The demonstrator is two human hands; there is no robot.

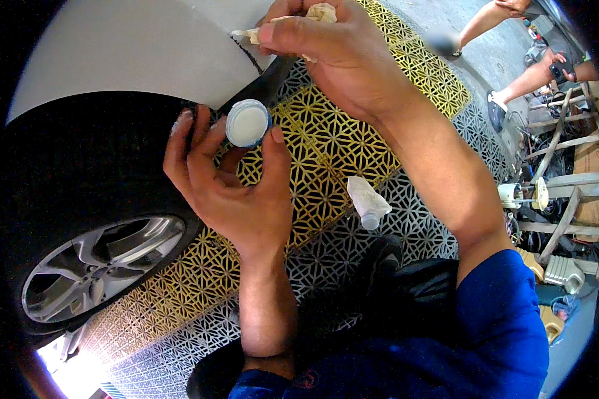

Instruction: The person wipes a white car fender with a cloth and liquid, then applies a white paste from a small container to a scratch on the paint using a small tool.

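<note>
My left hand [236,199] pinches a small round bottle cap [248,124] between thumb and fingers, its hollow side up with white liquid inside. Whitish smears mark some of its fingertips. Above and to the right, my right hand [346,66] grips a crumpled cream-coloured cloth or tissue [322,12]. A whitish tip of that wad reaches the lower edge of the pale car panel [146,50], beside a dark chipped line [248,56]. The cap is just below this edge, near the black tyre [80,153].
A small white bottle [367,201] lies on the yellow and grey lattice floor tiles [319,149]. The alloy wheel [103,269] is at left. A wooden rack [559,179] with clutter stands at right. Other people's legs [526,83] and a hand with a phone [561,70] appear at upper right.
</note>
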